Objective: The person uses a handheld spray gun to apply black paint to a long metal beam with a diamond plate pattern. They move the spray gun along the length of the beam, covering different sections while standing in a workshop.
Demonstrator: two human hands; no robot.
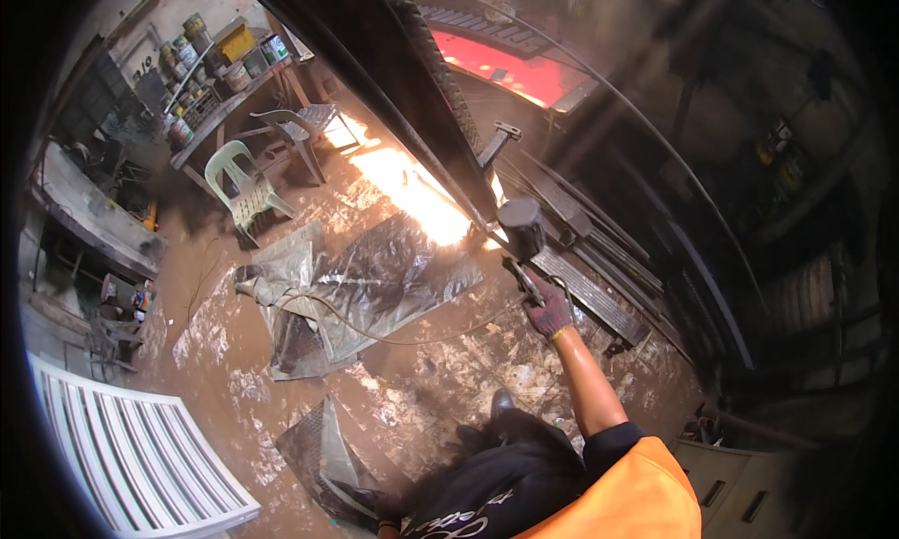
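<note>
My right hand [551,312], in a knitted glove with a yellow cuff, is wrapped round the handle of a spray gun [513,269]. A dark round cup [522,226] sits on top of the gun. The gun's front end is close to a long dark metal beam [375,80] that slants down from the top edge. A thin hose [412,340] runs across the floor toward the gun. My left hand [390,507] is low beside my body, dark and shadowed, its fingers too unclear to make out.
Plastic sheeting [393,267] lies on the stained floor. A pale green chair [242,188] stands near a workbench [225,113] crowded with cans. A white slatted panel [140,455] is at lower left. Metal lengths [599,267] lie to the right, and a red panel [510,66] is behind the beam.
</note>
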